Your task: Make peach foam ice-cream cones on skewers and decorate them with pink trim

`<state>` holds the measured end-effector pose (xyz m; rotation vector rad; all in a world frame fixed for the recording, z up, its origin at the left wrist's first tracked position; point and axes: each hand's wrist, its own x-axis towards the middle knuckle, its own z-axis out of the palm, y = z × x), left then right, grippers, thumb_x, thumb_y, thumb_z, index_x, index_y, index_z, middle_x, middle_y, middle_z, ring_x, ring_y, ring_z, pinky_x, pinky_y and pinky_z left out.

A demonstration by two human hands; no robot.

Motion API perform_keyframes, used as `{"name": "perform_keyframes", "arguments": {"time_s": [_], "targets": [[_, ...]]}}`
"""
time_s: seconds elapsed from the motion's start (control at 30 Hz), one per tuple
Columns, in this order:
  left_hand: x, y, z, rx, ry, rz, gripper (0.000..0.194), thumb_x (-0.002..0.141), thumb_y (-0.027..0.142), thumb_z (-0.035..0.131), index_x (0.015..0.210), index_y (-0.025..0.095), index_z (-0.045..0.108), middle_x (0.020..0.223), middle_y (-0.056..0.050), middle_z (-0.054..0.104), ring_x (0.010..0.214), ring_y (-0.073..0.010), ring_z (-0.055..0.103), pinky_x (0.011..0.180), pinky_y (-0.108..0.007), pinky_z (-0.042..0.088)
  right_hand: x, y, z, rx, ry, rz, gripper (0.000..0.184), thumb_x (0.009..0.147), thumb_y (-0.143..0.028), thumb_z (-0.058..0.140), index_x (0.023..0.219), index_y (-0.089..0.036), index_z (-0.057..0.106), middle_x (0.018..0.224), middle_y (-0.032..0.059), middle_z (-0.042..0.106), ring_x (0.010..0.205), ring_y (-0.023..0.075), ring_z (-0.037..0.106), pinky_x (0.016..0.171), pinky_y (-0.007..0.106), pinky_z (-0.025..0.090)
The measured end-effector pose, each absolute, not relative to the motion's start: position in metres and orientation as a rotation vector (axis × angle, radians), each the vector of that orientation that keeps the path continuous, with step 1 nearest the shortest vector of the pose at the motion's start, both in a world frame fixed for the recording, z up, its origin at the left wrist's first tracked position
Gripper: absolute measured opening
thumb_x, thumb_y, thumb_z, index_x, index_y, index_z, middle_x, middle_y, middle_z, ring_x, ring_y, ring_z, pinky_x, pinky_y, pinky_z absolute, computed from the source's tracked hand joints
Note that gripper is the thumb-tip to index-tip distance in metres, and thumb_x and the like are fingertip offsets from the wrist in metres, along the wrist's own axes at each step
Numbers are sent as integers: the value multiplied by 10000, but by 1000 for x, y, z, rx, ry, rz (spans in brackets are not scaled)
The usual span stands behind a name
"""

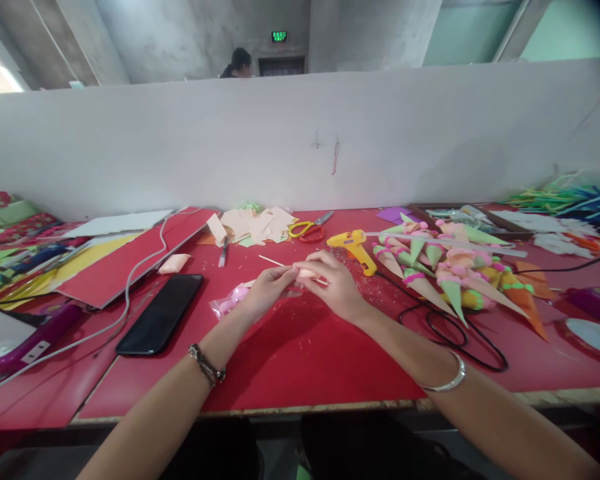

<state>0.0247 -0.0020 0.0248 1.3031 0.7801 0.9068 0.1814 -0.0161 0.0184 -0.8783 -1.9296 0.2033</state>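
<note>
Above the red table, my hands meet around a thin pale stick [270,261] with a small peach-coloured piece [307,273] on it. My left hand [269,292] is closed, its thumb and fingertips pinching the stick beside the peach piece. Fingers of my right hand [339,287] are curled round the peach piece, and the stick's other end shows below them. Whether the piece is paper or foam I cannot tell. Just right of my hands lies a yellow glue gun [356,250]. A plastic bag of pink balls [230,301] is partly behind my left hand.
Peach paper pieces [260,225], yellow-handled scissors [310,230] and a small brush [223,253] lie farther back. A black phone [161,315] and a white cable [130,280] are at left. Finished-looking paper cones [450,283] and a black cord [460,340] are at right.
</note>
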Motion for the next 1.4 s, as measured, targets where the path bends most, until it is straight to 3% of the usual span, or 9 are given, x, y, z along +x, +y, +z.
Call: {"name": "perform_keyframes", "arguments": {"time_s": [0.33,0.63,1.1,1.27,1.4], "targets": [[20,0,24,995,841,746,164,781,274,538,784,131,619,717,-27,621,668,-73,583,741,-240,486,185,-15,19,-857,-2026,256,262,785,-281,504,1038,-249,563,915,40,514,877,162,518,783,300,439],[18,3,26,999,884,779,152,779,205,528,735,129,651,713,-23,621,692,-60,572,770,-206,470,189,-16,24,-783,-2132,388,321,788,-277,509,1107,-246,518,1019,53,538,955,164,521,844,312,421],[12,7,28,1090,929,736,139,713,292,598,753,159,612,615,2,572,546,-60,526,547,-184,440,183,-21,24,-768,-2003,317,197,805,-276,478,977,-245,569,926,37,607,872,161,561,783,307,439],[-13,22,36,1582,1011,766,344,712,392,558,974,170,577,894,-63,604,758,-135,561,716,-291,444,184,-22,28,-800,-1929,343,133,795,-283,496,867,-224,591,870,33,627,810,152,574,733,283,442],[-36,38,27,2246,1251,667,536,605,443,636,1074,202,538,1095,-93,532,985,-227,473,863,-367,350,186,-17,26,-884,-1836,381,126,779,-294,511,836,-222,597,846,30,636,789,159,580,704,289,448]]}}
